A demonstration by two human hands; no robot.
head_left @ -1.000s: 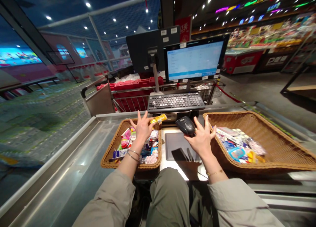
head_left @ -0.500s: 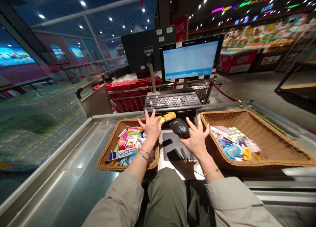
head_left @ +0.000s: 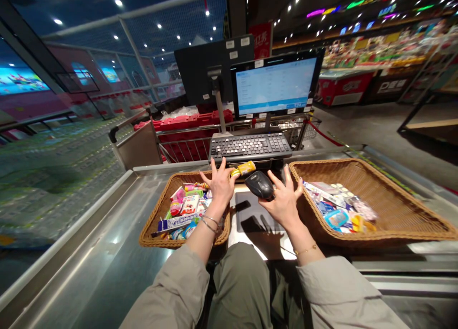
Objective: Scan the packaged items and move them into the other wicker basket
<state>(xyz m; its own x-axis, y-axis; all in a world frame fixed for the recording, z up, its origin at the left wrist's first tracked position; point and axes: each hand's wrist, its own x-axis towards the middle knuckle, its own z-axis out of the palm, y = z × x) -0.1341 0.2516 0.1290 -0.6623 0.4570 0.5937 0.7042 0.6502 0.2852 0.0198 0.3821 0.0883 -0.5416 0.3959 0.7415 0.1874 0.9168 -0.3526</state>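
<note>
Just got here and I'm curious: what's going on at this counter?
A person is at a supermarket checkout with both hands raised over the counter. Their right hand is on a black handheld scanner, and a yellow packet is right by the thumb of their left hand. Packaged goods fill the left basket and lie in the right basket. A keyboard and a lit screen stand beyond them.

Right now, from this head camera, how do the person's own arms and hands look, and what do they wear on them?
The left hand has thin silver-coloured bangles at the wrist, and the right hand has one thin gold-coloured bracelet. Both forearms come out of loose, pale grey-beige sleeves.
</note>
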